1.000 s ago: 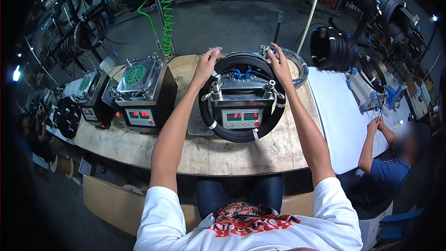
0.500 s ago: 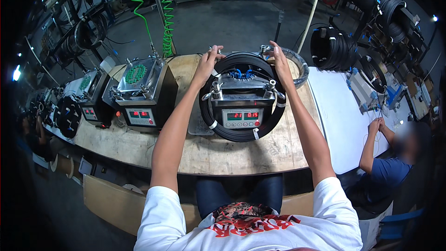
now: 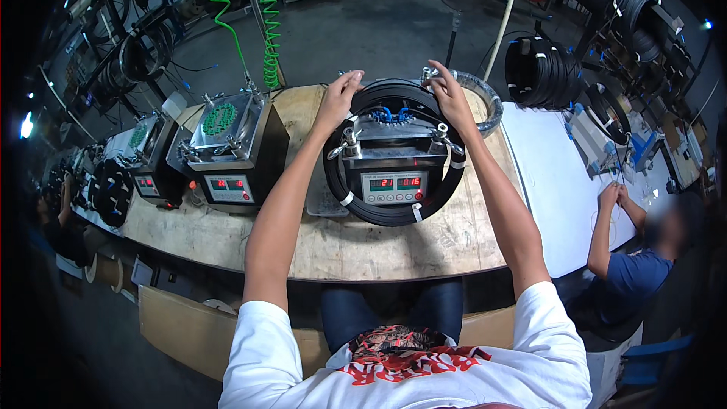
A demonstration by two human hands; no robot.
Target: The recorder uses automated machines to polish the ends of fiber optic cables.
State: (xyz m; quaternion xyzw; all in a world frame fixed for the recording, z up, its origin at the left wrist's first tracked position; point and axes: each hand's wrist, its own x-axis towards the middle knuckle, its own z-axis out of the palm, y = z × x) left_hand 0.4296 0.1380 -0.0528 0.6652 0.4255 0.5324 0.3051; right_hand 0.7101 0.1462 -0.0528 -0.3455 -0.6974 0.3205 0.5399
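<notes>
A black cable coil (image 3: 356,210), bound with white ties, hangs around a box-shaped machine (image 3: 395,157) with a metal top and a lit red display. Blue fittings (image 3: 392,115) sit on its top plate. My left hand (image 3: 336,103) is at the far left corner, its fingers drawn together; what they grip is hidden. At the far right corner, my right hand (image 3: 453,104) has its thumb and forefinger about a metal clamp knob (image 3: 428,76). Two more clamp knobs, the left one (image 3: 349,141) and the right one (image 3: 441,136), stand at the near corners.
Left on the wooden bench (image 3: 318,254) stand a similar machine (image 3: 231,155) and a smaller one (image 3: 151,159). A wrapped grey hose (image 3: 494,110) curves behind my right hand. At the right, a person (image 3: 625,257) works at a white table (image 3: 541,174). Green coiled hoses (image 3: 270,45) hang beyond.
My left fingers have drawn closer together at the far left corner. My right fingers have bent inward around the far right knob. The machine and coil stay in place; its display reading has changed slightly.
</notes>
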